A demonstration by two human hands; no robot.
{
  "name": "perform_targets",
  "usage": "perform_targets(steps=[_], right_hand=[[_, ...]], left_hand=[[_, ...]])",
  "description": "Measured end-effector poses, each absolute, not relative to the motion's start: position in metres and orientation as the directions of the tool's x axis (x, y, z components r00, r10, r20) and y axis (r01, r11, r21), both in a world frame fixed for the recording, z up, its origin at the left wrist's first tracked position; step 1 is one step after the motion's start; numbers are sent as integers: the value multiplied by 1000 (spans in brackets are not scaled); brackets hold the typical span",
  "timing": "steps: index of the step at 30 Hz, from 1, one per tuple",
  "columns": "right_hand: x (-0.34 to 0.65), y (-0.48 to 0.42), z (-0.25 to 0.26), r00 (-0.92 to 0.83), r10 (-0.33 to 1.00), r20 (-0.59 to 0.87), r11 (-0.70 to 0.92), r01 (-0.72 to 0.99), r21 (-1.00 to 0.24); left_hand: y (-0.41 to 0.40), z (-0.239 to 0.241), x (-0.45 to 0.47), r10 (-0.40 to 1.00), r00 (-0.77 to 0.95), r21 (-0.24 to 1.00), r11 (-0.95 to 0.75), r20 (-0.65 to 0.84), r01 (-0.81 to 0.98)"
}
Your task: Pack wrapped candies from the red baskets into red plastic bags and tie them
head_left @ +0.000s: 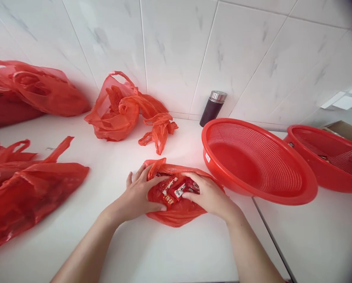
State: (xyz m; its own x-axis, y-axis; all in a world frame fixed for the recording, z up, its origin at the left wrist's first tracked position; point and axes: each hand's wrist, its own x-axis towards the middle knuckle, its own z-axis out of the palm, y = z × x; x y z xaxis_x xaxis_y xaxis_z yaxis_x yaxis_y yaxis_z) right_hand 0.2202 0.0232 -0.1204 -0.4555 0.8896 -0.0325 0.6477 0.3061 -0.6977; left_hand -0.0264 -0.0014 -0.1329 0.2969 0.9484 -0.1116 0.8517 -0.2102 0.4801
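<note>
A red plastic bag (178, 220) lies on the white table in front of me, its mouth spread wide. Inside it are several small wrapped packets (176, 190) in red and white. My left hand (137, 196) rests over the bag's left edge, fingers spread and thumb apart, pointing in over the packets. From the right, my right hand (209, 194) reaches across the opposite edge; its thumb and forefinger are apart above the packets. The other fingers of that hand are hidden.
To the right stand a red plastic basket (258, 192) and a second red basket (335, 181). A dark flask (212, 110) leans by the tiled wall. Crumpled red bags (113, 125) sit behind; full red bags (40, 188) lie left. A seam (273, 236) crosses the table.
</note>
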Motion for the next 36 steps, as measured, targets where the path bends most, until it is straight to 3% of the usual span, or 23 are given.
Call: perform_targets(steps=[5,11,25,30,36], right_hand=[[222,25,-119,-499,866,43,391,621,-680],[225,30,-125,-402,912,88,372,714,-594],[226,35,-133,-298,944,145,315,673,-669],[204,31,-128,-420,875,238,468,612,-638],[192,41,-133,-545,819,176,553,671,-494]], left_hand=[[-1,-133,-21,956,292,488,-247,-17,837],[1,-130,-22,942,320,512,-225,-104,829],[3,-141,-17,983,180,456,-152,-19,877],[5,-139,-16,984,173,492,-125,-52,861],[7,-142,-18,985,161,480,-111,-64,870]])
